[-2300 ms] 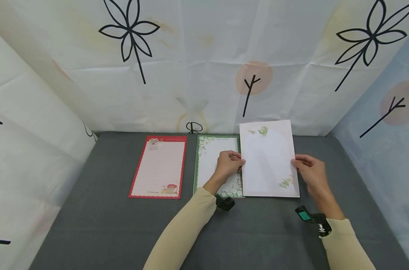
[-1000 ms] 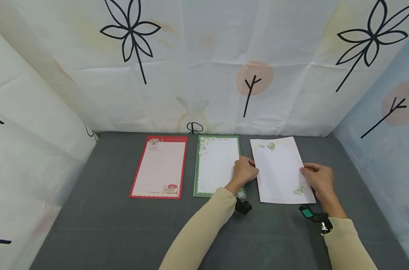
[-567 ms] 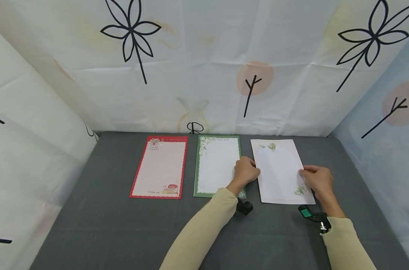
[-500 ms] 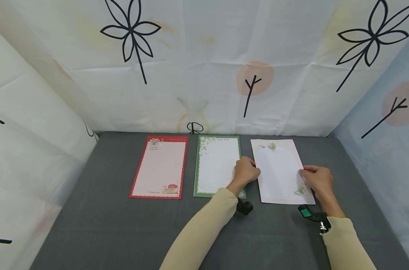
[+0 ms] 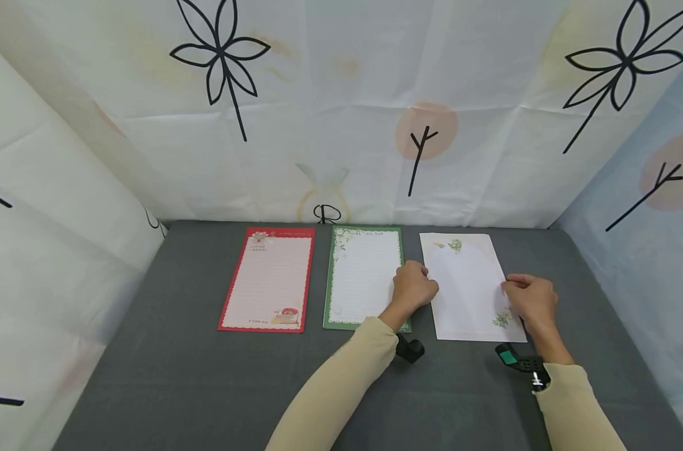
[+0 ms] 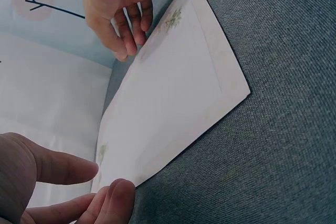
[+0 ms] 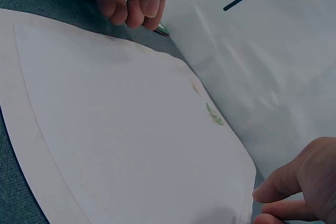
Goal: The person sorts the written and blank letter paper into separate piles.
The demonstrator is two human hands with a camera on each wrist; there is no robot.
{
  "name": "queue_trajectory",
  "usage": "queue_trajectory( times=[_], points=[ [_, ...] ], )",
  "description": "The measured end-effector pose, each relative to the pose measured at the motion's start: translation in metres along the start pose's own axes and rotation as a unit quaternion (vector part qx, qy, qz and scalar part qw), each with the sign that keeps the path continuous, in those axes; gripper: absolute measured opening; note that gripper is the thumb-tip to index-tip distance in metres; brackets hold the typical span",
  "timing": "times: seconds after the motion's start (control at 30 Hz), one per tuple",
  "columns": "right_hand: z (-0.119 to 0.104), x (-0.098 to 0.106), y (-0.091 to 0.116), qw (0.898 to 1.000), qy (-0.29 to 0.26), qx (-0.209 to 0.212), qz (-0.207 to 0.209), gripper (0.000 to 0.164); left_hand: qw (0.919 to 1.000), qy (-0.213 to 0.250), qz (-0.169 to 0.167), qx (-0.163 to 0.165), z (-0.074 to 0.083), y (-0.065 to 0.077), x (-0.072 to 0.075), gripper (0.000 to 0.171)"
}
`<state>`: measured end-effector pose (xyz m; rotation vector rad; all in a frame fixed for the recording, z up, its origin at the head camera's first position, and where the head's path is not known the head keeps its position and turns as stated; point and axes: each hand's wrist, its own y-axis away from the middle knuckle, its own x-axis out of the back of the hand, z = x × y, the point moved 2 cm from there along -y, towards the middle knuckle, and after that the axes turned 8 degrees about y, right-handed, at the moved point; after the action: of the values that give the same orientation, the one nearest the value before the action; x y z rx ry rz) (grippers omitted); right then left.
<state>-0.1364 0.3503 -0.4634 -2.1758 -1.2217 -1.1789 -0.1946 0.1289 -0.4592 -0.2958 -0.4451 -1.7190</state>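
Observation:
A white sheet of writing paper with green leaf prints lies on the dark grey table, rightmost of three in a row. My left hand is at its left edge; in the left wrist view a gap shows between thumb and fingers. At the opposite edge is my right hand, its thumb tip overlapping the paper in the head view. The right wrist view shows that thumb and the fingers apart beside the edge. Under my left wrist, green-bordered lined paper is partly hidden.
Red-bordered lined paper lies at the left of the row. The grey table extends in front. A white printed cloth hangs behind and along both sides. Each wrist wears a black strap device.
The white paper came down and right from beside the green-bordered paper, then settled on the table. Since half a second ago, my left hand has shifted slightly right; the paper is nearly still.

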Motion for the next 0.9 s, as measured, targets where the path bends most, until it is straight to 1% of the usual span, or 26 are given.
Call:
queue_trajectory(
  times=[0.1, 0.23, 0.37, 0.53, 0.7, 0.9],
  points=[
    [-0.003, -0.001, 0.001, 1.000, 0.001, 0.002, 0.002, 0.039, 1.0000, 0.008, 0.004, 0.003, -0.001, 0.001, 0.002, 0.023],
    [-0.011, -0.003, 0.004, 1.000, 0.001, 0.010, -0.003, 0.039, 0.9993, 0.037, 0.003, -0.005, -0.005, 0.001, 0.006, 0.024],
    [-0.019, -0.006, 0.007, 1.000, -0.003, 0.023, -0.007, 0.038, 0.9975, 0.068, -0.003, -0.020, -0.009, 0.002, 0.014, 0.021],
    [-0.032, -0.010, 0.013, 0.999, -0.006, 0.044, -0.013, 0.037, 0.9948, 0.095, -0.008, -0.036, -0.013, 0.004, 0.029, 0.021],
    [-0.046, -0.017, 0.020, 0.997, -0.013, 0.066, -0.025, 0.035, 0.9903, 0.132, -0.014, -0.040, -0.017, 0.005, 0.046, 0.023],
    [-0.061, -0.026, 0.027, 0.993, -0.034, 0.108, -0.031, 0.031, 0.9882, 0.147, -0.003, -0.041, -0.023, 0.006, 0.066, 0.024]
  ],
)
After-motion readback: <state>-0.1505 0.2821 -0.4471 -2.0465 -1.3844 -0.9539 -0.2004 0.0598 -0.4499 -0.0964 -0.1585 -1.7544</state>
